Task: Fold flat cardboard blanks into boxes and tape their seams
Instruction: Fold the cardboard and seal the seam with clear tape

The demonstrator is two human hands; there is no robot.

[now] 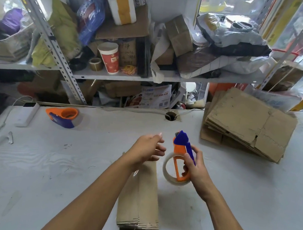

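- Right hand (193, 165) wrapped round the orange and blue tape dispenser (180, 157), grip closed on its handle, clear tape roll hanging on the left side of it, whole thing held up off the bench (46, 169).
- Left hand (147, 148) hovering just beside the dispenser, fingers loose and spread, gripping nothing, not touching the tape as far as can be seen.
- Folded cardboard box (140, 198) sitting on the bench right under the left forearm, long and narrow, near end with corrugated flap edges showing, dark opening below that.
- Shiny strip near the far end of the box, looks like tape, hard to be sure.
- Stack of flat cardboard blanks (247, 124) at the far right of the bench, well apart from the hands, edges a bit ragged.
- Second tape dispenser (63, 116), same orange and blue, lying far left on the bench.
- White power bank (27, 114) with a cable just left of that.
- Round cable hole (171, 115) at the back edge of the bench.
- Cluttered shelf (113, 76) behind, red and white paper cup (109, 57) standing on it next to a small tape roll (95, 64).
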